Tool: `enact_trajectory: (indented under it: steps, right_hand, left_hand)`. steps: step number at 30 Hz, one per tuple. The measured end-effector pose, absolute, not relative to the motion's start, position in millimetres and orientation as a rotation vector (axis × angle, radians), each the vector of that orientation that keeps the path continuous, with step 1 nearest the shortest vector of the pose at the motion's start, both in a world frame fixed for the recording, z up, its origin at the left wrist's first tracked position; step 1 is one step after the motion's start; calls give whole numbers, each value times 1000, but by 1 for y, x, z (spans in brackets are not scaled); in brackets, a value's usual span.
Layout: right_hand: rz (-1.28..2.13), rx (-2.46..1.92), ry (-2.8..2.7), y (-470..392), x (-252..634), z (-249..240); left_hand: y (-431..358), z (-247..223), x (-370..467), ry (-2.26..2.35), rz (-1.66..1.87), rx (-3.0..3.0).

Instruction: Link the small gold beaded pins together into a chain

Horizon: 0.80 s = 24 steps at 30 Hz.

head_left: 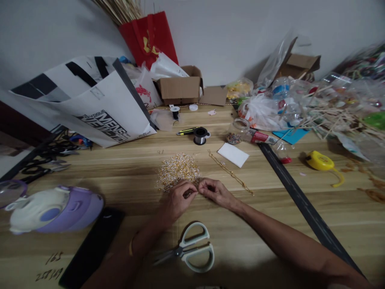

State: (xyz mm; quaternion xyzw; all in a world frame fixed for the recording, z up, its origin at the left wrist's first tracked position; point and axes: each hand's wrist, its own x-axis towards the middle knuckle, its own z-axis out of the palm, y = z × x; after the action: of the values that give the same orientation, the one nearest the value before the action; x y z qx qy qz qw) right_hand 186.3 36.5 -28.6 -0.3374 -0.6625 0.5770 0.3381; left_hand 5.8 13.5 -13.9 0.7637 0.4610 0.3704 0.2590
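In my head view, left hand [180,198] and right hand [215,191] meet at the fingertips; any grip, I can't tell. Glittering gold-and-clear heap [179,170] at their eleven o'clock, near edge hidden; knobbly gold chain [231,173] at two.

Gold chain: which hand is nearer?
Right. The right hand is close to the gold chain, on its near-left side; the left hand is farther left, at the pile of small glittering pieces.

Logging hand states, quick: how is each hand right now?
Left hand: pinched closed near the glittering gold-and-silver pile; anything held too small to tell.
Right hand: pinched closed; anything held also unclear.
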Motion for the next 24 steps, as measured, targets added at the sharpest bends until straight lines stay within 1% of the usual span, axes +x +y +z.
enact_trajectory:
  steps: [17,24]
  right_hand:
    - [1484,-897,-1719,36,186,-30]
    - [1477,-907,-1715,36,185,-30]
  left_hand:
    - [14,-15,7,1220,992,2059]
    - [13,-8,8,1217,946,2055]
